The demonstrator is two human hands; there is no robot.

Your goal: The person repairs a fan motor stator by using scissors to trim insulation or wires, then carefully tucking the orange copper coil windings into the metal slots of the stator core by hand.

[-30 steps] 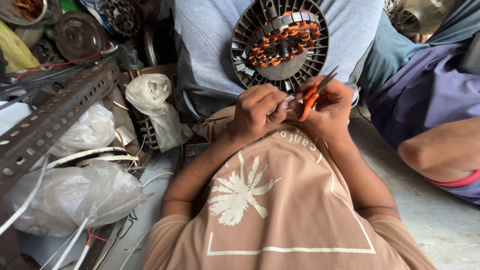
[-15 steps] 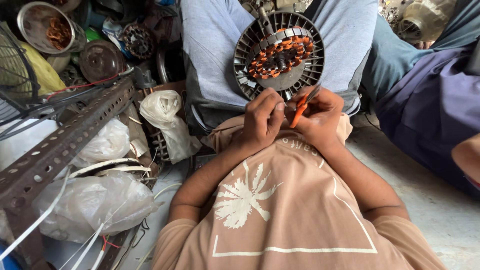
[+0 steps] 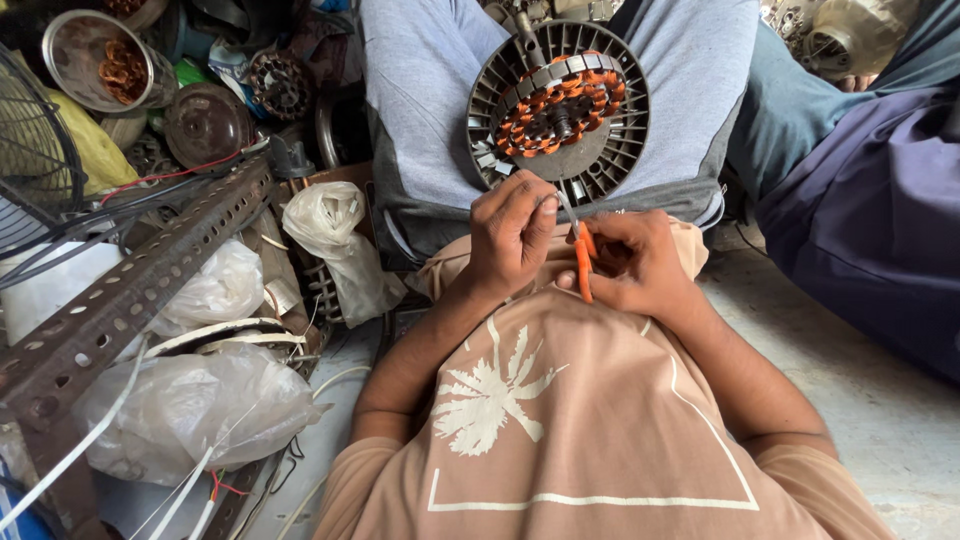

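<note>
A round grey fan motor [image 3: 560, 112] with copper-coloured windings rests against my legs, just above my hands. My right hand [image 3: 640, 265] grips orange-handled pliers [image 3: 582, 262], their jaws pointing up toward the motor's lower rim. My left hand [image 3: 512, 232] sits close beside it, fingers pinched on a thin grey wire [image 3: 562, 205] that runs between the hands near the plier tips. Both hands hover over my tan shirt with a white palm print.
A rusty perforated angle bar [image 3: 130, 290] slants along the left, with white plastic bags [image 3: 190, 410] and loose wires under it. Metal tins, a wire fan guard [image 3: 35, 150] and motor parts crowd the upper left. Another person's leg in purple cloth [image 3: 870, 220] is at the right, over concrete floor.
My hands have drawn down and closer to the motor's lower edge. The pliers have turned from slanting right to pointing nearly upright.
</note>
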